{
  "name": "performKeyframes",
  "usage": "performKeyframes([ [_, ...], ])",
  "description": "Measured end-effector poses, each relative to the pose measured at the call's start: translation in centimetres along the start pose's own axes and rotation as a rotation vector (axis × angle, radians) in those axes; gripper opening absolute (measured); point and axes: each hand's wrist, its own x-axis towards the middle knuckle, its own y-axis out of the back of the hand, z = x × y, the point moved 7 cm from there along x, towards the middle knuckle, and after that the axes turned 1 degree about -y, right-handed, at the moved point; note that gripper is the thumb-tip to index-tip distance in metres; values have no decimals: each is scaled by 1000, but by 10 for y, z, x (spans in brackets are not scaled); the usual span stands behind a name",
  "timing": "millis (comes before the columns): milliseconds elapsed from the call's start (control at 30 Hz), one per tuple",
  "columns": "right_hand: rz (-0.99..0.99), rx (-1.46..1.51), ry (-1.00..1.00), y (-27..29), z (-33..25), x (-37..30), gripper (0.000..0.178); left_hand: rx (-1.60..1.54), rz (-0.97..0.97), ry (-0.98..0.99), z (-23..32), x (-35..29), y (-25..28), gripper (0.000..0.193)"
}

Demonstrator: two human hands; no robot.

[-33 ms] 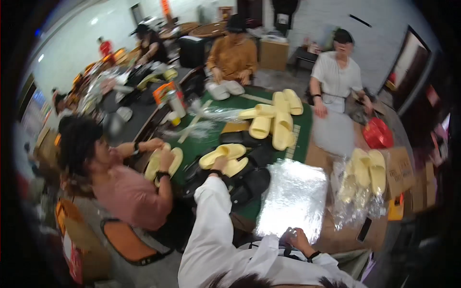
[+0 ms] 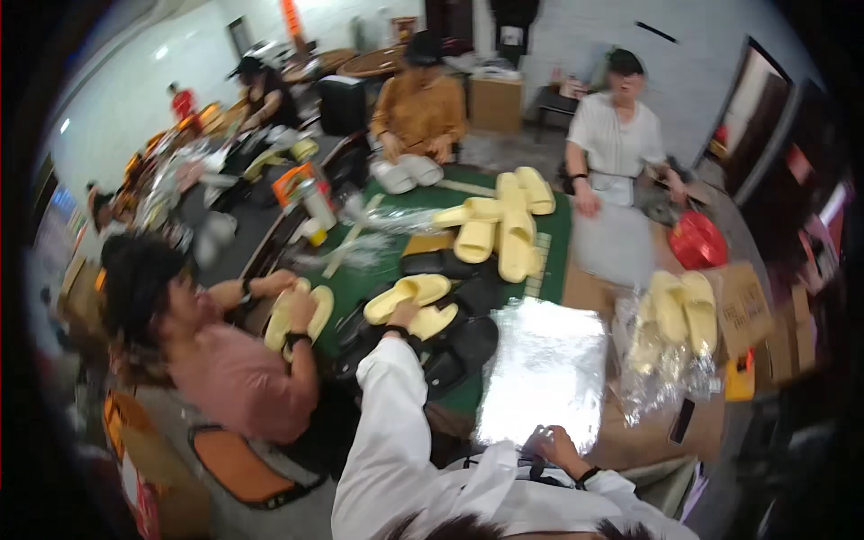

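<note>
My left hand [image 2: 404,315] reaches across the green tabletop and is closed on a pale yellow slipper [image 2: 387,304] with its fingertips partly hidden. A second yellow slipper [image 2: 434,322] lies beside it, and both rest over black slippers [image 2: 463,346]. Near my body, my right hand [image 2: 560,447] is by the lower edge of shiny silver plastic bags [image 2: 542,378]. Its fingers are loosely bent and apart, with nothing plainly held.
More yellow slippers [image 2: 513,225] are piled at the far side. Bagged yellow slippers [image 2: 684,310] lie right, beside a black phone [image 2: 681,421]. A co-worker in pink [image 2: 243,369] holds yellow slippers at left. Two others sit across, near white slippers [image 2: 405,173] and a red bag [image 2: 697,240].
The whole view has shifted slightly, so things appear a little farther left. Both of my hands stay at the same places relative to the slippers and silver bags.
</note>
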Motion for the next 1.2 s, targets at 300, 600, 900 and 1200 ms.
performKeyframes([
  [300, 54, -21, 58, -4, 4, -2, 48, -256, 13, 69, -2, -6, -11, 15],
  [600, 39, 11, 40, -8, 22, -5, 48, -494, 200, 253, 13, -38, -5, 17],
  [900, -39, 72, 39, -4, 34, -2, 50, -768, 217, 266, 107, -96, -36, 21],
  [1200, -22, 150, 183, -9, 43, 8, 41, -840, 287, 65, 206, -155, -52, 16],
])
